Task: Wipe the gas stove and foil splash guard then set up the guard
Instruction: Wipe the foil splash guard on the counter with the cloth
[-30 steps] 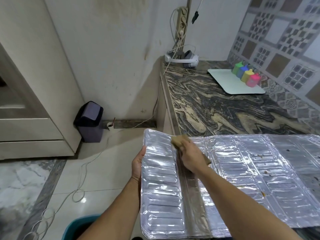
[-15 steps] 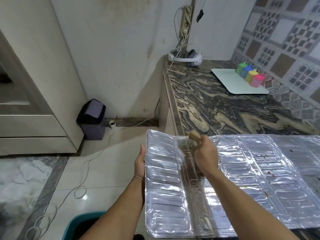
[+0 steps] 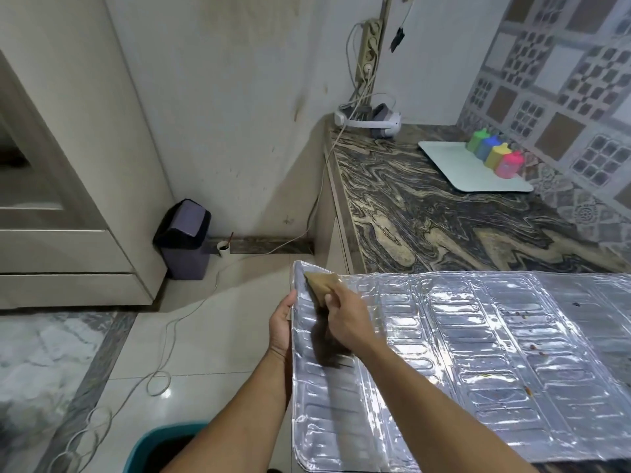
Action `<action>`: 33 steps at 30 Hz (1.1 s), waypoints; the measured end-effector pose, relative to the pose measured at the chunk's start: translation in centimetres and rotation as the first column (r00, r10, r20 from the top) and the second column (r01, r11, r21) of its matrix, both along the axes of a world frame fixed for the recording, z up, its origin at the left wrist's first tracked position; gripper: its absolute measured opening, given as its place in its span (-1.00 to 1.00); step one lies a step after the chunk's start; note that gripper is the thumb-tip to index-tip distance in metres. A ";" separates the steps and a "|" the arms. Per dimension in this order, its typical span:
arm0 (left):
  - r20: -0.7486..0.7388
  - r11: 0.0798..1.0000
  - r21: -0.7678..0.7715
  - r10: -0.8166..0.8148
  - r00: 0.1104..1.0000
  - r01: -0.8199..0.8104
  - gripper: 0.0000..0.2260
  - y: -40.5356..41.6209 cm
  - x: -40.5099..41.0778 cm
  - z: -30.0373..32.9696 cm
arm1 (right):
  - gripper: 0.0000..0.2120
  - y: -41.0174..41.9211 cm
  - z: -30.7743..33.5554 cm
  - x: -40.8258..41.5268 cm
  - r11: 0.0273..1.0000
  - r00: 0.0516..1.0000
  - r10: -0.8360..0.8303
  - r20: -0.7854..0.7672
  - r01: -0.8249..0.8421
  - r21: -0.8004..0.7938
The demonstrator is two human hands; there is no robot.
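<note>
Shifted since half a second ago, my right hand (image 3: 345, 317) has slid its tan cloth (image 3: 321, 282) leftward into the far left corner of the foil splash guard (image 3: 478, 353), fingers curled round the cloth and pressing it down. My left hand (image 3: 281, 327) grips the guard's left edge, thumb on top, fingers hidden beneath. I see the guard lying flat, its right part on the marbled counter (image 3: 444, 227), its left end jutting over the tiled floor (image 3: 205, 329). Brown specks dot the guard's right panels. A teal bucket (image 3: 160, 445) sits below.
</note>
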State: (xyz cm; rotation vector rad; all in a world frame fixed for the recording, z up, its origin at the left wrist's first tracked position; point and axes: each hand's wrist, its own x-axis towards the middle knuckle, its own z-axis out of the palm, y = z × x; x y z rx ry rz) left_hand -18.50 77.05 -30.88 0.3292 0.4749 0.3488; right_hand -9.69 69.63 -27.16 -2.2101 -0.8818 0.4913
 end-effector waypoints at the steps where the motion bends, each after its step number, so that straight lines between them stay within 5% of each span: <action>1: -0.005 1.000 -0.010 0.003 1.000 -0.003 -0.59 0.0 -0.1 0.0 | -0.72 0.3 0.0 0.0 1.000 1.000 0.015 0.007 -0.015 -0.023; 6: 0.018 1.000 0.018 0.017 1.000 -0.018 -0.50 -0.4 -0.3 1.0 | -0.70 1.1 0.8 1.2 1.000 1.000 -0.012 0.011 0.012 -0.009; 11: -0.038 0.998 -0.004 0.068 0.997 -0.068 -0.68 0.1 -0.2 1.6 | -0.70 1.0 1.3 -0.3 0.996 0.996 0.080 0.028 -0.082 0.047; 15: -0.098 0.987 0.000 0.162 0.982 -0.163 -0.55 0.5 0.1 1.4 | -0.67 -1.4 0.7 -2.6 0.988 0.987 0.141 0.075 -0.146 0.058; 20: -0.203 0.970 0.093 0.239 0.950 -0.224 -0.44 -0.3 -0.5 0.9 | -0.68 -6.2 -0.4 -2.0 0.950 0.942 0.290 0.167 -0.263 -0.166; 24: -0.270 0.968 0.156 0.233 0.934 -0.197 -0.60 -0.4 -1.2 0.6 | -0.71 -10.4 -0.6 1.0 0.889 0.849 0.404 0.340 -0.277 -0.364; 26: -0.227 0.977 0.202 0.119 0.967 -0.073 -0.72 -1.0 -1.7 2.0 | -0.77 -12.7 -1.1 2.6 0.899 0.828 0.362 0.428 -0.187 -0.397; 29: -0.397 0.954 0.287 0.034 0.917 0.089 -0.81 -1.8 -2.2 4.1 | -0.71 -16.5 -1.2 4.3 0.940 0.860 0.137 0.492 0.044 -0.339; 33: -0.716 0.883 0.353 0.042 0.697 0.309 -0.79 -0.5 -2.3 2.3 | -0.77 -19.2 -0.9 4.2 0.911 0.897 -0.140 0.420 0.282 -0.300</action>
